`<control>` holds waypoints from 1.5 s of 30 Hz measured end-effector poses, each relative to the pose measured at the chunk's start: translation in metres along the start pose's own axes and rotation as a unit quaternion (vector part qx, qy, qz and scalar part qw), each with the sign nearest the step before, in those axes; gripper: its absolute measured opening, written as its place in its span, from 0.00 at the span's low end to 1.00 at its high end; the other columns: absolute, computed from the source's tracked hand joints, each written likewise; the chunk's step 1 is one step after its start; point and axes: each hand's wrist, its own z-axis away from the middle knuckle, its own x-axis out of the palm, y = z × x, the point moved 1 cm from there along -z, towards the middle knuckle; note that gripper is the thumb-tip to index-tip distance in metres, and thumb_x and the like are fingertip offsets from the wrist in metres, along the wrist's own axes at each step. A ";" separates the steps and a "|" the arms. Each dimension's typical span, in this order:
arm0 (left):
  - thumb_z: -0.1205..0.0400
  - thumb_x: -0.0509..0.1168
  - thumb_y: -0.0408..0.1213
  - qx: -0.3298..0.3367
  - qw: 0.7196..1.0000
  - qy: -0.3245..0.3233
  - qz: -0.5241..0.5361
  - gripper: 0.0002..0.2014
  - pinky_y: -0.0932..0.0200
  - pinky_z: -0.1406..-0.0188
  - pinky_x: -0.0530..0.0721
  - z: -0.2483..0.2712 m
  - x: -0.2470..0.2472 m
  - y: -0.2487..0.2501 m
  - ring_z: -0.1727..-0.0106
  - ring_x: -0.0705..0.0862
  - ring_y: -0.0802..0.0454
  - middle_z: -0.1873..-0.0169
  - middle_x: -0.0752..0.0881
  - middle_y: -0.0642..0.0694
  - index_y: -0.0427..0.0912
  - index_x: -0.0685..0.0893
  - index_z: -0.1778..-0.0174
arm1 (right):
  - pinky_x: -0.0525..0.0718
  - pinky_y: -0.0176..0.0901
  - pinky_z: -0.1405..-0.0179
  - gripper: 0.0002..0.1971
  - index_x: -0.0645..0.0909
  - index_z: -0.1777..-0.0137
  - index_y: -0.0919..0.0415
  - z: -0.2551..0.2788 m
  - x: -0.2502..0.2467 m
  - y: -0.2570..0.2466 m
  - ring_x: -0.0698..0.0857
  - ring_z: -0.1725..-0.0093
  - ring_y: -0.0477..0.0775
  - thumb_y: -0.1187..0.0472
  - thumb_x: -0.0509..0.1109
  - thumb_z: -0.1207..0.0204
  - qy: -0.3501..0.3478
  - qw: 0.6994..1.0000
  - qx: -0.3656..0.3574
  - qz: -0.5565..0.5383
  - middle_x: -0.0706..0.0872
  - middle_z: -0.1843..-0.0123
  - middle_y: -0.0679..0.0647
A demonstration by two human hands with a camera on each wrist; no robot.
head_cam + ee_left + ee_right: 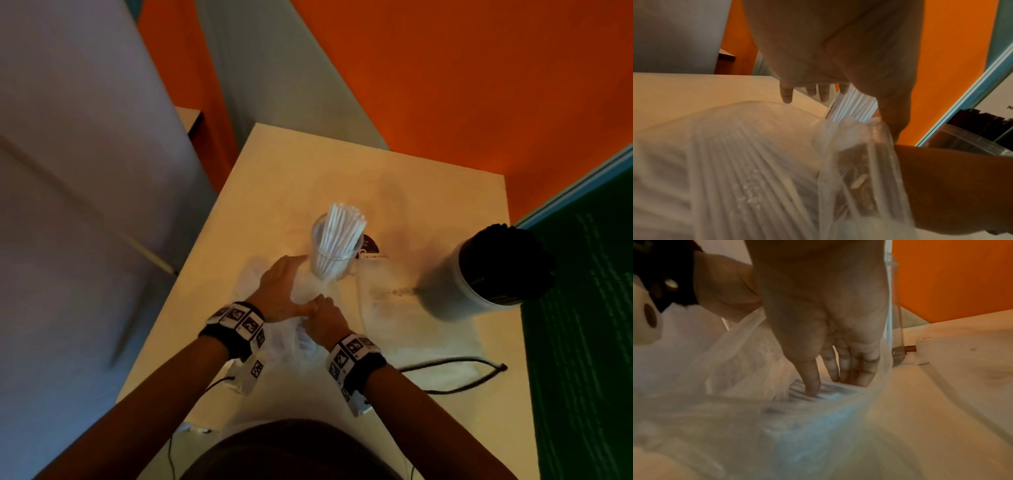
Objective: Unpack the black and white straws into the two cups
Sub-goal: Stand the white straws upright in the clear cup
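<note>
A clear cup near the middle of the table holds a bunch of white straws. At the right a second cup is full of black straws. A clear plastic bag with more white straws lies in front of the clear cup. My left hand rests on the bag with its fingers straight and its thumb at the bag's mouth. My right hand reaches into the mouth, with thumb and fingers pinching the ends of the bagged straws.
An empty flat plastic bag lies between the two cups. A black cable runs across the near right of the pale table. A green board stands along the right edge; orange walls lie behind.
</note>
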 end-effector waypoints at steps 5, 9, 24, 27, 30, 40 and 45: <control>0.30 0.75 0.57 0.019 0.999 -0.018 -0.029 0.49 0.45 0.22 0.57 0.000 0.002 0.000 0.20 0.57 0.47 0.23 0.63 0.45 0.46 0.58 0.18 | 0.75 0.53 0.32 0.19 0.70 0.28 0.65 -0.002 0.003 0.000 0.74 0.33 0.63 0.60 0.57 0.16 -0.014 1.000 0.013 0.020 0.71 0.31 0.62; 0.32 0.69 0.62 0.012 0.998 -0.039 -0.037 0.49 0.41 0.21 0.56 -0.001 0.004 0.001 0.19 0.54 0.47 0.22 0.61 0.46 0.48 0.56 0.18 | 0.76 0.54 0.34 0.17 0.69 0.30 0.66 0.001 0.004 0.002 0.77 0.34 0.64 0.62 0.55 0.16 -0.017 0.999 0.033 -0.017 0.74 0.32 0.62; 0.22 0.69 0.55 0.183 0.981 0.028 -0.066 0.30 0.49 0.22 0.54 0.011 -0.002 0.022 0.19 0.57 0.49 0.27 0.71 0.48 0.47 0.72 0.27 | 0.79 0.40 0.57 0.16 0.75 0.32 0.70 0.022 -0.040 0.008 0.82 0.51 0.56 0.65 0.58 0.16 -0.145 0.987 0.039 -0.064 0.82 0.48 0.62; 0.25 0.68 0.61 0.261 0.960 0.016 -0.101 0.30 0.54 0.26 0.60 0.012 0.001 0.037 0.26 0.66 0.52 0.34 0.76 0.51 0.47 0.75 0.31 | 0.76 0.35 0.70 0.07 0.80 0.53 0.67 0.035 -0.067 0.021 0.78 0.69 0.50 0.67 0.61 0.19 -0.198 0.979 0.041 -0.025 0.81 0.57 0.58; 0.28 0.69 0.64 0.273 0.955 -0.008 -0.114 0.33 0.58 0.29 0.61 0.008 0.008 0.049 0.31 0.69 0.52 0.37 0.77 0.51 0.47 0.76 0.32 | 0.71 0.33 0.76 0.05 0.75 0.54 0.65 0.049 -0.094 0.029 0.73 0.76 0.45 0.65 0.60 0.18 -0.206 0.976 0.064 -0.020 0.78 0.70 0.52; 0.18 0.67 0.42 0.117 0.986 -0.116 0.010 0.19 0.45 0.49 0.84 -0.010 0.039 0.087 0.50 0.87 0.39 0.50 0.87 0.36 0.38 0.76 0.34 | 0.74 0.36 0.76 0.07 0.75 0.57 0.57 0.098 -0.150 0.021 0.75 0.76 0.46 0.57 0.63 0.17 -0.145 0.986 0.055 -0.061 0.76 0.70 0.49; 0.15 0.61 0.35 0.126 0.988 -0.073 0.057 0.11 0.49 0.52 0.82 -0.012 0.039 0.089 0.52 0.86 0.40 0.52 0.88 0.35 0.38 0.80 0.39 | 0.71 0.34 0.59 0.13 0.81 0.52 0.55 0.108 -0.173 0.023 0.78 0.57 0.45 0.45 0.66 0.21 0.184 0.964 -0.085 -0.175 0.79 0.57 0.46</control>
